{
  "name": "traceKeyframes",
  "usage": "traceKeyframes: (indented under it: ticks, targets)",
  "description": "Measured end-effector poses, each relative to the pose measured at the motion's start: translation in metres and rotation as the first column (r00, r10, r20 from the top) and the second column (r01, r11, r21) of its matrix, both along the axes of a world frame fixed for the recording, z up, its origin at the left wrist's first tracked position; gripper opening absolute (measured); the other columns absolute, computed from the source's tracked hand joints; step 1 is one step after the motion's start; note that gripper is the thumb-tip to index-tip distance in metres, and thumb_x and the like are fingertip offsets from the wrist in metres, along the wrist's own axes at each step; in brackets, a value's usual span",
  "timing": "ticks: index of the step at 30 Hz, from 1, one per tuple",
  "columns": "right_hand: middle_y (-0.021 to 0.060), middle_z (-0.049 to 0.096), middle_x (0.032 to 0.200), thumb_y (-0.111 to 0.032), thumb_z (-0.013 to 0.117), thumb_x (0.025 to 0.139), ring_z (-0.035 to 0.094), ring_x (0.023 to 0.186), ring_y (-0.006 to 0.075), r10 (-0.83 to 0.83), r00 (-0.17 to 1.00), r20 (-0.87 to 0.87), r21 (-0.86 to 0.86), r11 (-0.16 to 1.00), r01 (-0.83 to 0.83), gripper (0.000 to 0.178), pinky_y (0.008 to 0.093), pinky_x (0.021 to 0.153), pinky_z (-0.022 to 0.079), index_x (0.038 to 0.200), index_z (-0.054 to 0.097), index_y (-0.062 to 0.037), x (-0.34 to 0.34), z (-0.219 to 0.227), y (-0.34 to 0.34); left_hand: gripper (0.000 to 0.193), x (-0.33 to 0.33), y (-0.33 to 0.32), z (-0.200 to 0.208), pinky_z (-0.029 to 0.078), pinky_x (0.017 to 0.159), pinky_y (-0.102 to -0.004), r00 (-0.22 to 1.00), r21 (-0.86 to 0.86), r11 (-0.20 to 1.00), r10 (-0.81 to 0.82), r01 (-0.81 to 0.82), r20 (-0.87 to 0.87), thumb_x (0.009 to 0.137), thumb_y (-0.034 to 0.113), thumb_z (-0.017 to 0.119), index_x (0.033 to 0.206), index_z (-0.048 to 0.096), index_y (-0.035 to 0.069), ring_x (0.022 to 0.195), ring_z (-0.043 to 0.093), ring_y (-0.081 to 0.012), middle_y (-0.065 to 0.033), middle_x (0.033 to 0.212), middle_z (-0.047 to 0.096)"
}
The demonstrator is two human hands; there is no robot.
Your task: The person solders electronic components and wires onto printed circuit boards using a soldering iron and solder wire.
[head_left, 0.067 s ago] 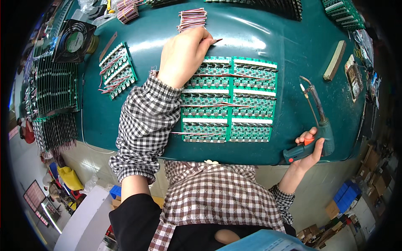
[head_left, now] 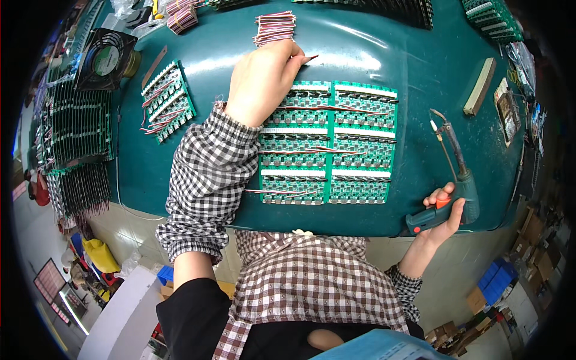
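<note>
- The big green counter (head_left: 384, 54) is in front of me, and all my things lie on it.
- A wide panel of green circuit boards (head_left: 329, 144) lies flat in the middle of the counter. Thin red wires run across its rows.
- A black fan (head_left: 105, 59) sits far off at my left. Stacks of more green boards (head_left: 78, 129) stand below it.
- A small panel of boards (head_left: 168, 102) lies tilted, left of the wide panel.
- My left hand (head_left: 264, 81) rests on the top left corner of the wide panel. Its fingers pinch 1 thin red wire (head_left: 309, 58) by the end.
- My right hand (head_left: 441, 213) is closed around the soldering gun (head_left: 456, 180) at the counter's near edge. The tip points up and away from me.
- A bundle of red wires (head_left: 275, 27) lies just above my left hand.
</note>
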State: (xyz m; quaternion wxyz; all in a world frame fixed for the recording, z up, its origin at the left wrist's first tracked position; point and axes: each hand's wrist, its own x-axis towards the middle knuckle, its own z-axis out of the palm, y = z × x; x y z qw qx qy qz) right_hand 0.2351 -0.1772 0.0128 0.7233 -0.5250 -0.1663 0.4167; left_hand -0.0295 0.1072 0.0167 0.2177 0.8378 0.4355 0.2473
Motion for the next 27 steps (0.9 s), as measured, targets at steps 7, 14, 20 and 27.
traceKeyframes:
  ticks: [7, 14, 20, 27]
  targets:
    - [0.0040, 0.059, 0.085, -0.041, 0.055, 0.098, 0.059, 0.076, 0.0132, -0.007, 1.000, 0.004, 0.022, 1.000, 0.007, 0.042, 0.0274, 0.066, 0.053, 0.109, 0.053, -0.0004, -0.0005, -0.0032, 0.0033, 0.015, 0.0050, 0.0023, -0.0063, 0.049, 0.066, -0.0417, 0.998, 0.161, 0.987, 0.017, -0.006, -0.067, 0.091, 0.018, 0.063, 0.092, 0.060, 0.003, 0.078, 0.063, -0.0351, -0.0145, 0.086, 0.065]
    - [0.0063, 0.062, 0.083, -0.039, 0.056, 0.097, 0.062, 0.073, 0.0164, -0.034, 0.999, -0.034, 0.050, 0.998, 0.036, 0.042, 0.0311, 0.066, 0.055, 0.109, 0.054, 0.0014, 0.0007, -0.0060, 0.0040, 0.013, 0.0082, 0.0027, -0.0033, 0.049, 0.067, -0.0399, 0.999, 0.293, 0.956, 0.003, 0.010, -0.045, 0.090, 0.015, 0.065, 0.091, 0.060, 0.003, 0.079, 0.062, -0.0338, -0.0134, 0.086, 0.063]
    - [0.0066, 0.063, 0.083, -0.039, 0.056, 0.097, 0.062, 0.073, 0.0163, -0.037, 0.999, -0.026, 0.058, 0.998, 0.038, 0.042, 0.0306, 0.066, 0.056, 0.110, 0.054, 0.0016, 0.0025, -0.0078, 0.0037, 0.011, 0.0052, 0.0029, -0.0031, 0.050, 0.069, -0.0344, 0.998, 0.112, 0.994, -0.016, 0.008, 0.069, 0.086, 0.012, 0.069, 0.093, 0.066, 0.003, 0.078, 0.065, -0.0285, -0.0117, 0.085, 0.066]
    - [0.0065, 0.063, 0.083, -0.039, 0.055, 0.098, 0.062, 0.074, 0.0162, -0.039, 0.999, -0.014, 0.063, 0.997, 0.039, 0.042, 0.0305, 0.065, 0.055, 0.110, 0.054, 0.0014, 0.0022, -0.0083, 0.0040, 0.010, 0.0041, 0.0031, 0.0003, 0.050, 0.068, -0.0357, 0.998, 0.105, 0.993, -0.054, 0.050, 0.035, 0.085, 0.011, 0.068, 0.090, 0.069, 0.003, 0.077, 0.065, -0.0296, -0.0132, 0.085, 0.067]
